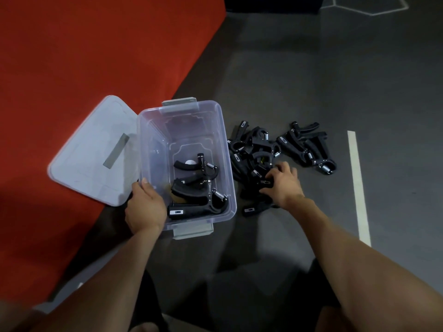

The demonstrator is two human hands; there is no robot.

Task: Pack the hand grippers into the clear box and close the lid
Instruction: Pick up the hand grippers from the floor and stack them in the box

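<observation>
Clear box [153,121] holds three black hand grippers [196,188].

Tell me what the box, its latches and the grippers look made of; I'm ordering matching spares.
Clear box: see-through, slightly frosted plastic; the floor shows through its walls. Latches: opaque grey, probably plastic. Hand grippers: matte black handles, likely plastic or rubber, with shiny coiled springs that look like metal.
</observation>
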